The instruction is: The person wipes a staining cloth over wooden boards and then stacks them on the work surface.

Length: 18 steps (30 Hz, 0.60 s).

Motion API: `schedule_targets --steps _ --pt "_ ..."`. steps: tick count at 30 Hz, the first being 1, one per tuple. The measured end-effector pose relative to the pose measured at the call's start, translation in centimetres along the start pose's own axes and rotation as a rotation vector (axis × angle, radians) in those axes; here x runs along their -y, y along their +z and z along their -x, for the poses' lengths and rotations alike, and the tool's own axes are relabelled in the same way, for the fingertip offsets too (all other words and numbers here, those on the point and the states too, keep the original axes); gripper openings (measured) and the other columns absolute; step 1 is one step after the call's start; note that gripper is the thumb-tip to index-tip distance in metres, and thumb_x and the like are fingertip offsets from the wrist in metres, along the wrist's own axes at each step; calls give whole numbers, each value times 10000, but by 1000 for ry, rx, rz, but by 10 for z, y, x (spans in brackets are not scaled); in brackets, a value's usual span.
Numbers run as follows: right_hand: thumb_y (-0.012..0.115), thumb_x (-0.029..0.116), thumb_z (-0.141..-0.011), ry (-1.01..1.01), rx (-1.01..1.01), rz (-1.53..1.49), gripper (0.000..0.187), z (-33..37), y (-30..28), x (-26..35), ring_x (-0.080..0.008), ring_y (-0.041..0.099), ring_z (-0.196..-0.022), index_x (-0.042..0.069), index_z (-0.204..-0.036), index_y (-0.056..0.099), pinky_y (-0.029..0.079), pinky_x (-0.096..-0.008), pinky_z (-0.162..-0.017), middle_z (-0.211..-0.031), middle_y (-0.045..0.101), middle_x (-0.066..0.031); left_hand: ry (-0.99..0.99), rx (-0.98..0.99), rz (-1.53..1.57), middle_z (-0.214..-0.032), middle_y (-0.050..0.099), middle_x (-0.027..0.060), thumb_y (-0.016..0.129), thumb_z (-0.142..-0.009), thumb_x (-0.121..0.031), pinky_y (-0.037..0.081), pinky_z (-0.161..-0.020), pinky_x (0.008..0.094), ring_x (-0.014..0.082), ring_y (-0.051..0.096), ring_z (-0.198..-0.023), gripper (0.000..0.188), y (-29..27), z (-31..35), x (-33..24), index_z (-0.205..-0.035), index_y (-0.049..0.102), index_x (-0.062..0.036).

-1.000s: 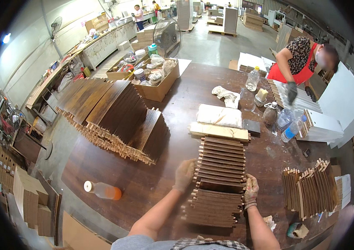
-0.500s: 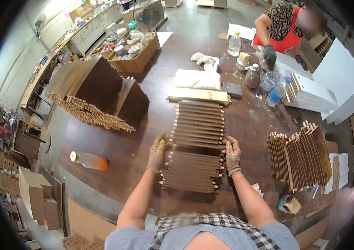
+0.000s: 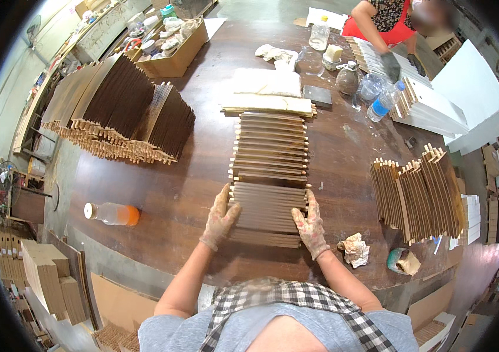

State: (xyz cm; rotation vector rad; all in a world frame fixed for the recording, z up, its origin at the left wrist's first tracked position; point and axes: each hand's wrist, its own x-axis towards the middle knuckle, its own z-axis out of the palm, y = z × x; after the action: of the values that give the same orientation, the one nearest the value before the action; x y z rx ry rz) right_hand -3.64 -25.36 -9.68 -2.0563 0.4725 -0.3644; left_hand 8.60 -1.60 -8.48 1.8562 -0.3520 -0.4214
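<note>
In the lower middle of the frame, two gloved hands hold the near set of brown panels [image 3: 266, 216] between them, on a dark brown table [image 3: 161, 202]. The left hand [image 3: 220, 217] grips the panels' left end, thumb over the top edges; the right hand [image 3: 310, 224] grips the right end the same way. The near set is blurred, so its separate edges are hard to make out. Just above it lies a row of dark panels [image 3: 270, 146] with pale pegs at both ends, and beyond that a cream board [image 3: 268, 106] beside a white bundle [image 3: 266, 82].

A tall pile of pegged panels [image 3: 138, 111] fills the upper left; a bottle of orange liquid [image 3: 111, 214] lies below it. At the right stands another panel stack [image 3: 418, 196], with crumpled paper [image 3: 354, 250] to its lower left. In the upper right, a co-worker in a red apron [image 3: 378, 32] reaches over white panels [image 3: 437, 108].
</note>
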Motion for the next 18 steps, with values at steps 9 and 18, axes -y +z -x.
schedule_targets --steps 9,18 --pt "583 330 -984 -10 -70 119 653 -11 4 11 -375 470 -1268 -32 -1460 321 419 -453 -1044 -1363 448 -276 65 -96 -247 -1391 450 268 637 -916 -362 381 -1086 430 388 456 -1294 784 5 -13 9 -1497 279 23" --pt "648 315 -940 42 90 -45 737 76 -23 22 -310 462 -1306 8 -1499 280 456 -391 -1023 -1472 375 -197 157 119 -125 -1452 307 254 755 -790 -502 382 -1095 459 366 408 -1309 1094 -26 72 19 -1533 147 23"
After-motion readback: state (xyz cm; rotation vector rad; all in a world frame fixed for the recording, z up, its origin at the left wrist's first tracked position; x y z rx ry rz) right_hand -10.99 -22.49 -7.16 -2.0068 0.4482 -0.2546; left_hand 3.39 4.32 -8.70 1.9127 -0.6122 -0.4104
